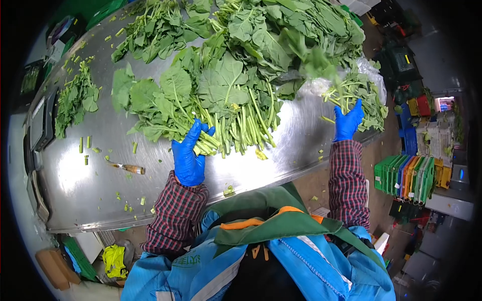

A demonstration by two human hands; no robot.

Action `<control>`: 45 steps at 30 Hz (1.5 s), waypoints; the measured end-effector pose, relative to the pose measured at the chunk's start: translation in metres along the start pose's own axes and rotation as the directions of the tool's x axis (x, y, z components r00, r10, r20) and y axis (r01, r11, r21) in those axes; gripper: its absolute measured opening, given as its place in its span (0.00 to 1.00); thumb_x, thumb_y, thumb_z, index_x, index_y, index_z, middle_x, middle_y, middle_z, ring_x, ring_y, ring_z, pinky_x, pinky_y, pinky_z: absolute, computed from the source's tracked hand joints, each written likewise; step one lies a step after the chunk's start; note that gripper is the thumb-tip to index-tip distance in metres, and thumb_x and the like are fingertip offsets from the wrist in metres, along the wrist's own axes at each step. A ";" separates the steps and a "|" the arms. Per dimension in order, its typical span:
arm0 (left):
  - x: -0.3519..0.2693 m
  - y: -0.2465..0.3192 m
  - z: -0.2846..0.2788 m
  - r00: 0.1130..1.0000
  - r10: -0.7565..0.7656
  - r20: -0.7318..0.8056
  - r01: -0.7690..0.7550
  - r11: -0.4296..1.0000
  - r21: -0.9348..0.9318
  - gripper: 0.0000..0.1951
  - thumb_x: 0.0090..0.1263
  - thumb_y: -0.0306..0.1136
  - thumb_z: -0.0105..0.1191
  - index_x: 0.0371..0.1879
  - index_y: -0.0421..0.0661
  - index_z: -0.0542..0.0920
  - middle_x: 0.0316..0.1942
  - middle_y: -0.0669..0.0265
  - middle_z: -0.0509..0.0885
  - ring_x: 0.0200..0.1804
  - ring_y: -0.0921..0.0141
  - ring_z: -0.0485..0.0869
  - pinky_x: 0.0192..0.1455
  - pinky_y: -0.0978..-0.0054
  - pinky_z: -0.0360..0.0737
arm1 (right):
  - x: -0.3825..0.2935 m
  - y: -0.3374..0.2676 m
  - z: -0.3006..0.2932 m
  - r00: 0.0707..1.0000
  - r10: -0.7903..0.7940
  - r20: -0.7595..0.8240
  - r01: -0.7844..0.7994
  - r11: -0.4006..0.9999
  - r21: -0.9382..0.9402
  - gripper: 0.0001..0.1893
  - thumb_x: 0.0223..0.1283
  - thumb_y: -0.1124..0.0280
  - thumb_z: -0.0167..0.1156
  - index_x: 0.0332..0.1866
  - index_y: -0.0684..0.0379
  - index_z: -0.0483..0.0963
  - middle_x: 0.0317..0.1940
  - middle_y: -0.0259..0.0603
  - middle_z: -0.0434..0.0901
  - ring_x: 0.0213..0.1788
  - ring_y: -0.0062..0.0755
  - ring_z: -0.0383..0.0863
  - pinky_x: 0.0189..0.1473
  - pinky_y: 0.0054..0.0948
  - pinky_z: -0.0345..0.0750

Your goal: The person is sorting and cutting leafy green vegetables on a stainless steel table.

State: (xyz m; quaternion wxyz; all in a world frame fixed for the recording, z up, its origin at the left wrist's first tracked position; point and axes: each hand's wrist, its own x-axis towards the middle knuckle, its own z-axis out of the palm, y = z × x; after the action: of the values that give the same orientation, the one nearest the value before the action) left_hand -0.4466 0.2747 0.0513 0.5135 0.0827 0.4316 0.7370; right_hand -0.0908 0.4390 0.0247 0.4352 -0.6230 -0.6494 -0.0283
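Observation:
My left hand (189,156), in a blue glove, grips a bunch of leafy green stalks (162,109). Their cut ends point right and the leaves spread to the left. Beside it on the steel table lies a row of similar stalks (244,128), cut ends towards me. My right hand (347,122), also gloved in blue, is at the table's right edge by a small heap of greens (365,99). A motion-blurred leaf (322,66) has its stalk running down between that thumb and fingers; whether they grip it I cannot tell.
A large pile of greens (293,30) covers the far side of the steel table (109,199). A wooden-handled knife (130,168) lies left of my left hand, among stalk scraps. Smaller bunches (77,101) lie farther left. Coloured crates (404,178) stand on the floor at right.

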 end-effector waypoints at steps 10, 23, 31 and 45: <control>0.002 -0.004 0.007 0.998 -0.062 -0.020 0.063 0.996 0.062 0.17 0.59 0.26 0.56 0.47 0.36 0.73 0.39 0.62 0.79 0.38 0.70 0.79 0.43 0.72 0.78 | -0.131 -0.072 0.051 0.655 0.112 0.747 0.041 0.982 -0.183 0.16 0.55 0.57 0.56 0.40 0.58 0.75 0.28 0.44 0.80 0.30 0.41 0.80 0.35 0.35 0.75; -0.010 -0.005 0.030 0.977 0.010 0.211 -0.066 0.964 0.259 0.07 0.57 0.22 0.55 0.34 0.36 0.78 0.37 0.61 0.80 0.40 0.73 0.79 0.45 0.76 0.75 | -0.031 -0.150 -0.032 0.649 0.096 0.755 -0.732 0.349 0.585 0.17 0.63 0.63 0.51 0.49 0.65 0.69 0.30 0.35 0.76 0.31 0.21 0.74 0.34 0.19 0.71; -0.013 -0.017 0.061 0.949 -0.201 0.241 0.158 0.969 0.189 0.16 0.54 0.18 0.57 0.43 0.36 0.75 0.37 0.62 0.81 0.35 0.72 0.81 0.39 0.79 0.79 | -0.057 -0.191 -0.018 0.611 0.076 0.788 -0.743 0.400 0.537 0.09 0.58 0.73 0.56 0.42 0.62 0.70 0.28 0.33 0.74 0.29 0.17 0.73 0.30 0.19 0.74; -0.018 -0.037 0.052 0.992 0.086 0.090 -0.101 0.978 0.182 0.15 0.54 0.21 0.59 0.41 0.39 0.75 0.34 0.67 0.79 0.35 0.73 0.78 0.40 0.77 0.76 | -0.085 -0.146 0.023 0.471 0.297 0.831 -0.843 -0.127 0.523 0.11 0.58 0.72 0.50 0.45 0.63 0.72 0.37 0.40 0.77 0.39 0.30 0.78 0.41 0.27 0.77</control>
State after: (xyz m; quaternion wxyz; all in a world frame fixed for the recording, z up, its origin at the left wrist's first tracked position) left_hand -0.3841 0.2922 0.0622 0.4853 0.1807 0.4729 0.7128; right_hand -0.2373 0.3531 0.0332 0.5028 -0.4329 -0.2325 0.7111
